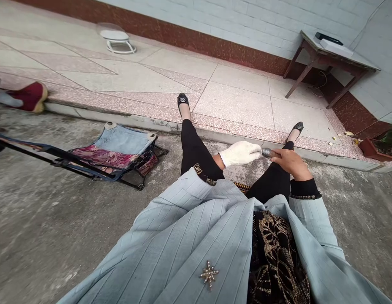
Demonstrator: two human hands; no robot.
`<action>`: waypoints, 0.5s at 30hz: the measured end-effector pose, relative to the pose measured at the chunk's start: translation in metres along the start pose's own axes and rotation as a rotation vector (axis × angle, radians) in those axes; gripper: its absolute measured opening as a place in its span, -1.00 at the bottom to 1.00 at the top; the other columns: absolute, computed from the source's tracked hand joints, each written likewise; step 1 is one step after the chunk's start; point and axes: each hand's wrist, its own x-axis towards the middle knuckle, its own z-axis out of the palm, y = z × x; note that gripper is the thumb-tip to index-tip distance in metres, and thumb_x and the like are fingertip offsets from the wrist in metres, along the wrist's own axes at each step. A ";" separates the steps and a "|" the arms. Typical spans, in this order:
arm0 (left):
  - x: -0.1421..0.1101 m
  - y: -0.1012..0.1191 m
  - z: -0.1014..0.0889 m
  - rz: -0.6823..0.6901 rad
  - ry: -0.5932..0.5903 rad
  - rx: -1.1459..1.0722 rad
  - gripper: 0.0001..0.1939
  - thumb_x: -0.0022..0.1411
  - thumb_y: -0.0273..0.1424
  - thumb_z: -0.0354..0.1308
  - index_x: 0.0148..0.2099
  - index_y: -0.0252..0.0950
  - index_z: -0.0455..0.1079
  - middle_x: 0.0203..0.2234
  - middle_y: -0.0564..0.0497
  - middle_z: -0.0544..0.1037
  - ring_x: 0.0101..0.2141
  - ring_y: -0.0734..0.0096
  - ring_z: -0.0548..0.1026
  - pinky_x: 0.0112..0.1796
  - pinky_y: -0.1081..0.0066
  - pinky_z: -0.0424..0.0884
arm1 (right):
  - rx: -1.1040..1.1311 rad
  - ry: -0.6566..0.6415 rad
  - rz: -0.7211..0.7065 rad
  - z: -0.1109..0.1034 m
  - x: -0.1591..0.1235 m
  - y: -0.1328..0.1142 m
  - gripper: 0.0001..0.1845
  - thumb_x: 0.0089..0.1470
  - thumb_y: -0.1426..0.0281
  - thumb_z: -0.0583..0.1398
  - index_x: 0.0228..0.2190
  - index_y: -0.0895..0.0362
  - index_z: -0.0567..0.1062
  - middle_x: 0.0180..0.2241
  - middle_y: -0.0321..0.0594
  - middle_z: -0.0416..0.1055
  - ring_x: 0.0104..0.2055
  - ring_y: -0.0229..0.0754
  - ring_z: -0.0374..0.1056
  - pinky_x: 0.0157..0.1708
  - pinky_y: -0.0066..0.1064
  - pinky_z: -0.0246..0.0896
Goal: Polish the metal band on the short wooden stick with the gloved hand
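Observation:
My right hand (292, 161), bare, is closed around a small spool of silvery wire (266, 152) in front of my knees. The wound end of the spool points left, and my fingers cover part of its other end. A white knitted glove (234, 155) covers my left hand (242, 153). Its fingers are pressed together right at the spool's wound end. What they pinch, if anything, is too small to make out, and I cannot tell whether they touch the spool.
A folding chair (120, 141) with a cloth seat stands at my left. Ahead, a raised tiled step (237, 93) runs across. On it are a white stool (118, 38) and a wooden table (341, 57) with boxes. Another person's red shoe (33, 98) shows at far left, a planter (375, 150) at right.

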 end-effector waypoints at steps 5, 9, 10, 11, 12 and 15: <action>0.006 -0.007 -0.016 0.101 -0.054 -0.176 -0.76 0.25 -0.34 0.02 -0.18 -0.24 0.51 -0.29 0.03 0.57 -0.28 0.37 0.47 -0.27 0.44 0.24 | 0.319 -0.471 -0.323 -0.013 -0.011 0.007 -0.62 0.02 0.29 0.25 -0.08 -0.02 0.60 -0.18 -0.27 0.57 -0.14 -0.01 0.44 -0.08 -0.23 0.28; 0.011 -0.015 0.003 0.050 -0.008 -0.622 -0.78 0.25 -0.38 0.01 -0.23 -0.32 0.48 -0.30 0.02 0.55 -0.30 0.47 0.45 -0.23 0.47 0.29 | 0.748 -0.406 -0.384 -0.016 -0.023 0.012 -0.48 -0.07 0.25 0.34 -0.02 0.08 0.57 -0.24 -0.23 0.55 -0.20 -0.08 0.43 -0.13 -0.25 0.34; 0.011 -0.016 0.011 0.002 0.014 -0.723 -0.79 0.24 -0.38 0.03 -0.25 -0.34 0.46 -0.32 0.00 0.54 -0.35 0.50 0.44 -0.27 0.48 0.30 | 0.841 -0.322 -0.341 -0.017 -0.026 0.013 -0.45 -0.08 0.26 0.35 0.00 0.09 0.55 -0.29 -0.22 0.53 -0.26 -0.11 0.42 -0.20 -0.27 0.37; 0.010 -0.016 0.019 -0.055 0.022 -0.797 -0.80 0.23 -0.36 0.05 -0.24 -0.36 0.45 -0.37 0.01 0.52 -0.42 0.53 0.40 -0.34 0.50 0.28 | 0.924 -0.239 -0.294 -0.017 -0.028 0.014 -0.42 -0.08 0.27 0.36 0.03 0.10 0.53 -0.34 -0.24 0.49 -0.32 -0.15 0.39 -0.28 -0.29 0.38; 0.009 -0.016 0.026 -0.103 0.012 -0.852 -0.78 0.25 -0.34 0.04 -0.21 -0.35 0.45 -0.43 0.04 0.49 -0.49 0.57 0.34 -0.42 0.51 0.25 | 0.994 -0.165 -0.249 -0.019 -0.030 0.015 -0.41 -0.06 0.27 0.35 0.05 0.09 0.50 -0.38 -0.25 0.45 -0.37 -0.19 0.35 -0.38 -0.33 0.38; 0.002 -0.010 0.037 -0.104 -0.044 -0.957 -0.77 0.29 -0.33 -0.01 -0.21 -0.34 0.41 -0.46 0.07 0.45 -0.56 0.62 0.23 -0.49 0.54 0.17 | 1.114 0.020 -0.159 -0.021 -0.029 0.018 -0.44 -0.01 0.27 0.31 0.06 0.09 0.48 -0.43 -0.29 0.35 -0.44 -0.26 0.23 -0.54 -0.43 0.32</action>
